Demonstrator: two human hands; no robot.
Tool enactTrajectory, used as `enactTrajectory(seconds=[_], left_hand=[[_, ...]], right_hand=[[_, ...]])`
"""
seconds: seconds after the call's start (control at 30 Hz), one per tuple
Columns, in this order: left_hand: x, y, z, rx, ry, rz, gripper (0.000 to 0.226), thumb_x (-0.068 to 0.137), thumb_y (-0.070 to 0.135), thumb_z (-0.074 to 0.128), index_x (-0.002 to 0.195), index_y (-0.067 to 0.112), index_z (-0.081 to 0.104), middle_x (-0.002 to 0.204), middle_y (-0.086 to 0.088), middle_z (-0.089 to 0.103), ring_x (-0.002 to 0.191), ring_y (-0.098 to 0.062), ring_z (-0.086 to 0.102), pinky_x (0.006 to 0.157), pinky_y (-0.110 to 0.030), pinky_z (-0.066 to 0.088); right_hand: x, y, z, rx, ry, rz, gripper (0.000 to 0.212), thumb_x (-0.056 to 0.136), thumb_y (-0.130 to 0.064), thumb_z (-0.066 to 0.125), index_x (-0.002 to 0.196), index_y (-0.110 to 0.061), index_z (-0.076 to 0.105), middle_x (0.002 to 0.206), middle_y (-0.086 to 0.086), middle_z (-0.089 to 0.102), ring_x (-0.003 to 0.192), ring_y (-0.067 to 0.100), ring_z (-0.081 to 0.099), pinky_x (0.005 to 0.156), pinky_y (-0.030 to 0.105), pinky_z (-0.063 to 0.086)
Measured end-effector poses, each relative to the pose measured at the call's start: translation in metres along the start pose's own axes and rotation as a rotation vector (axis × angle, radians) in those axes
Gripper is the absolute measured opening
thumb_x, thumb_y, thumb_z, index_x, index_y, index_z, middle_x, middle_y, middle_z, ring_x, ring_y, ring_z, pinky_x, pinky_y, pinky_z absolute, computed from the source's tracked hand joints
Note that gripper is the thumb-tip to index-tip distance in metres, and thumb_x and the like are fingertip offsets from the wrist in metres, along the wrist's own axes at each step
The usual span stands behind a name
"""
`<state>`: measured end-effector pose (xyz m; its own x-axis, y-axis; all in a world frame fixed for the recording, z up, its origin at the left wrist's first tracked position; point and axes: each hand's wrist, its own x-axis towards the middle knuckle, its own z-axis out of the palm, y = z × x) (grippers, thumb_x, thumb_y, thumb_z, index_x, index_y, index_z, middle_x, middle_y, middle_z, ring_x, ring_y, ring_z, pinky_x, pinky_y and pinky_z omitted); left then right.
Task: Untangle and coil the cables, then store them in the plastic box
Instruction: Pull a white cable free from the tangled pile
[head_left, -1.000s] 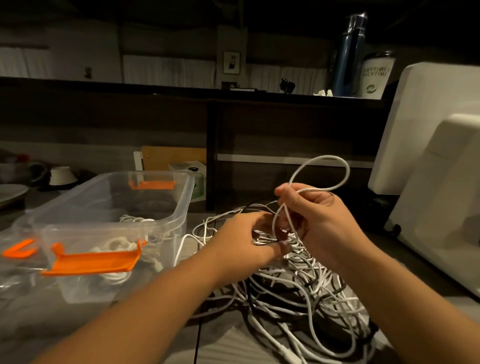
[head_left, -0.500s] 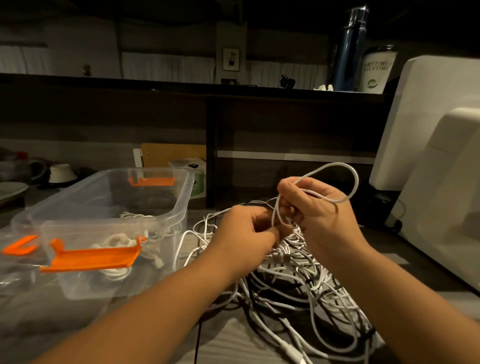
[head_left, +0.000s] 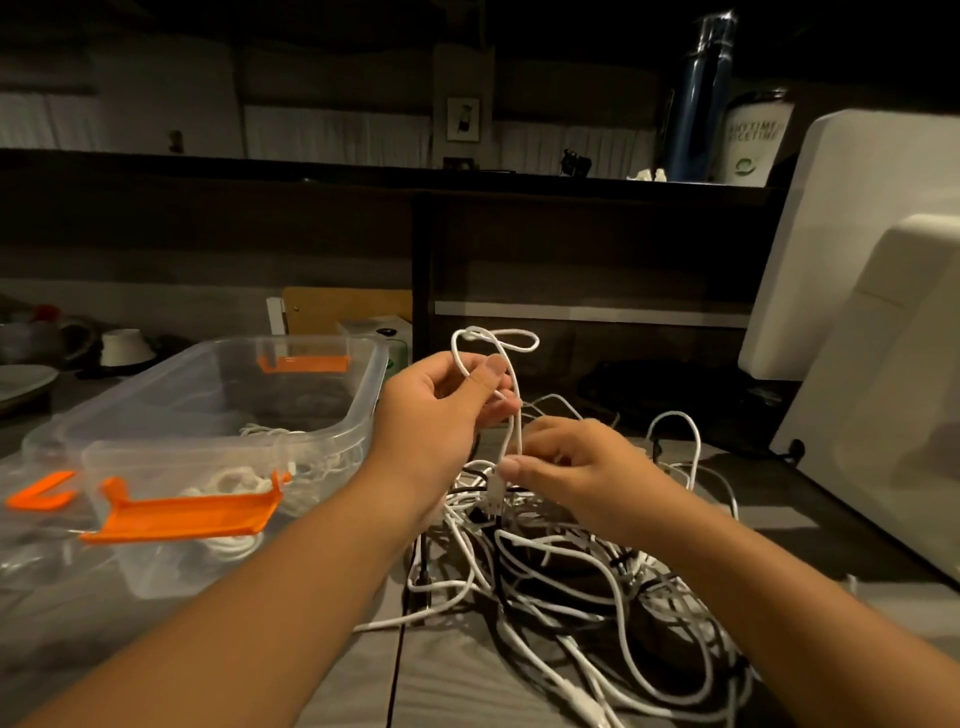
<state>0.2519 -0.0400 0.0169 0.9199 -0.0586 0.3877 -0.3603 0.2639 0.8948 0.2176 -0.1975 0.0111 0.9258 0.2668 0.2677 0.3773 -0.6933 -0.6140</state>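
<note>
A tangle of white and dark cables (head_left: 566, 582) lies on the grey table in front of me. My left hand (head_left: 441, 405) is raised above it and pinches a small loop of white cable (head_left: 493, 340) between thumb and fingers. My right hand (head_left: 571, 467) sits lower, its fingertips pinching the same cable near its white plug end (head_left: 496, 488). The clear plastic box (head_left: 363, 415) with orange clips stands to the left and holds coiled white cables (head_left: 228, 483).
The box's clear lid with an orange clip (head_left: 41, 496) lies at the far left. A large white appliance (head_left: 883, 332) fills the right side. A dark shelf unit stands behind the table, with a blue bottle (head_left: 698, 98) and a white cup (head_left: 753, 140) on top.
The loop passed from my right hand to my left, which rose with it. My right hand dropped down and now pinches the cable near the plug. The loop is smaller.
</note>
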Motion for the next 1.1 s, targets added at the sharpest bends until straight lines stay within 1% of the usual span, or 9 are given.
enactTrajectory(seconds=[0.13, 0.3, 0.47, 0.6, 0.7, 0.8, 0.97, 1.03, 1.1], left_hand=[[-0.003, 0.001, 0.0, -0.027, -0.077, -0.08, 0.013, 0.093, 0.016, 0.068, 0.098, 0.004, 0.071, 0.076, -0.003, 0.073, 0.073, -0.016, 0.071, 0.07, -0.027, 0.06], [-0.006, -0.007, 0.0, 0.292, -0.19, -0.071, 0.011, 0.094, 0.022, 0.069, 0.1, 0.016, 0.076, 0.088, -0.004, 0.076, 0.083, -0.02, 0.072, 0.08, -0.036, 0.06], [-0.008, -0.011, -0.004, 0.433, -0.327, -0.098, 0.019, 0.095, 0.012, 0.068, 0.111, 0.021, 0.072, 0.084, -0.005, 0.075, 0.072, -0.017, 0.073, 0.069, -0.03, 0.062], [-0.001, -0.013, -0.008, 0.42, -0.214, -0.086, 0.025, 0.103, 0.003, 0.05, 0.1, 0.012, 0.073, 0.074, -0.004, 0.069, 0.064, -0.014, 0.064, 0.063, -0.024, 0.059], [0.003, -0.012, -0.009, 0.484, -0.101, -0.097, 0.031, 0.105, 0.003, 0.041, 0.088, 0.012, 0.065, 0.067, -0.003, 0.055, 0.056, -0.011, 0.047, 0.052, -0.025, 0.042], [0.002, -0.006, -0.006, 0.344, -0.073, -0.171, 0.022, 0.102, 0.006, 0.046, 0.082, 0.009, 0.055, 0.062, -0.001, 0.037, 0.052, -0.011, 0.031, 0.051, -0.026, 0.027], [-0.004, -0.008, -0.005, 0.458, -0.237, -0.073, 0.007, 0.094, 0.016, 0.066, 0.088, 0.017, 0.062, 0.052, 0.015, 0.045, 0.052, -0.008, 0.04, 0.059, -0.021, 0.041], [-0.009, -0.011, -0.005, 0.487, -0.365, -0.067, 0.014, 0.09, 0.016, 0.072, 0.1, 0.025, 0.069, 0.055, 0.015, 0.049, 0.058, -0.015, 0.047, 0.078, -0.033, 0.055], [-0.014, -0.012, 0.0, 0.467, -0.439, -0.068, 0.016, 0.091, 0.022, 0.074, 0.106, 0.028, 0.074, 0.075, 0.012, 0.071, 0.078, -0.014, 0.067, 0.1, -0.045, 0.054]], right_hand=[[0.001, 0.005, 0.001, 0.281, 0.121, 0.026, 0.027, 0.096, -0.039, 0.065, 0.083, -0.019, 0.077, 0.066, 0.007, 0.056, 0.062, 0.021, 0.048, 0.062, 0.038, 0.039], [0.002, 0.007, 0.0, 0.454, 0.197, 0.046, 0.022, 0.095, -0.026, 0.068, 0.083, -0.013, 0.081, 0.067, 0.014, 0.063, 0.063, 0.022, 0.055, 0.065, 0.037, 0.045], [0.001, 0.008, -0.005, 0.492, 0.279, 0.044, 0.026, 0.094, -0.028, 0.069, 0.081, -0.008, 0.079, 0.075, 0.026, 0.067, 0.064, 0.027, 0.059, 0.068, 0.041, 0.047], [0.002, 0.008, -0.009, 0.538, 0.36, 0.082, 0.025, 0.097, -0.025, 0.064, 0.084, -0.012, 0.08, 0.066, 0.014, 0.06, 0.06, 0.024, 0.053, 0.058, 0.034, 0.045], [0.002, 0.01, -0.016, 0.554, 0.433, 0.126, 0.028, 0.1, -0.023, 0.06, 0.09, -0.007, 0.079, 0.066, 0.01, 0.055, 0.059, 0.019, 0.049, 0.053, 0.023, 0.043], [0.001, 0.007, -0.019, 0.711, 0.361, 0.151, 0.028, 0.1, -0.022, 0.058, 0.092, -0.003, 0.077, 0.068, 0.009, 0.059, 0.06, 0.019, 0.056, 0.058, 0.027, 0.049], [-0.002, -0.008, -0.024, 1.222, 0.238, 0.139, 0.015, 0.099, -0.006, 0.05, 0.097, 0.003, 0.062, 0.073, 0.014, 0.062, 0.062, 0.018, 0.064, 0.059, 0.021, 0.058], [-0.003, -0.011, -0.024, 1.336, 0.213, 0.116, 0.011, 0.092, -0.004, 0.053, 0.096, 0.002, 0.06, 0.073, 0.013, 0.062, 0.061, 0.015, 0.066, 0.059, 0.019, 0.059], [-0.003, -0.013, -0.022, 1.406, 0.214, 0.117, 0.017, 0.082, -0.004, 0.058, 0.096, 0.003, 0.062, 0.076, 0.014, 0.064, 0.064, 0.015, 0.068, 0.06, 0.019, 0.059]])
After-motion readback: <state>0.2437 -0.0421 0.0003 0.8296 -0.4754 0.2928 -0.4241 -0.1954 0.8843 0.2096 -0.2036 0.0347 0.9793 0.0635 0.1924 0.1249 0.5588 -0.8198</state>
